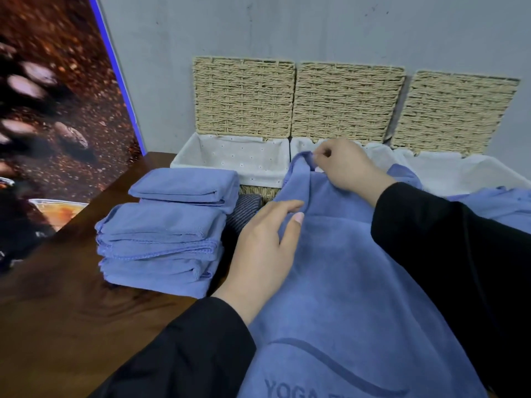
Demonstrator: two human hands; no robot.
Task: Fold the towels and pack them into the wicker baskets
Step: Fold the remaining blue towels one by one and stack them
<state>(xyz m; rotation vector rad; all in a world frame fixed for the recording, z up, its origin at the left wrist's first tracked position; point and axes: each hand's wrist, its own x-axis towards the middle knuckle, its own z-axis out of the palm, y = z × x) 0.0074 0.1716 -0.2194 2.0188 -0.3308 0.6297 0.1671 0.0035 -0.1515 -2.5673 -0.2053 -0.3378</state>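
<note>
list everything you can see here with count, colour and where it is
wicker baskets: three, tan weave with white cloth liners, in a row against the wall, lids open and leaning back
folded towels: a stack, exact count unclear, blue, on the table left of the spread towel
spread towel: one, blue with printed lettering, lying open in front of the baskets, its far corner lifted
loose towel: at least one, blue, crumpled at the right edge
dark striped cloth: one, dark blue-grey, between the stack and the spread towel
table: one, dark brown wood
wall: grey, behind the baskets
poster: one, brown, on the left
left hand: resting on the spread towel's edge
right hand: grip pinching the lifted corner
sleeves: two, black
</note>
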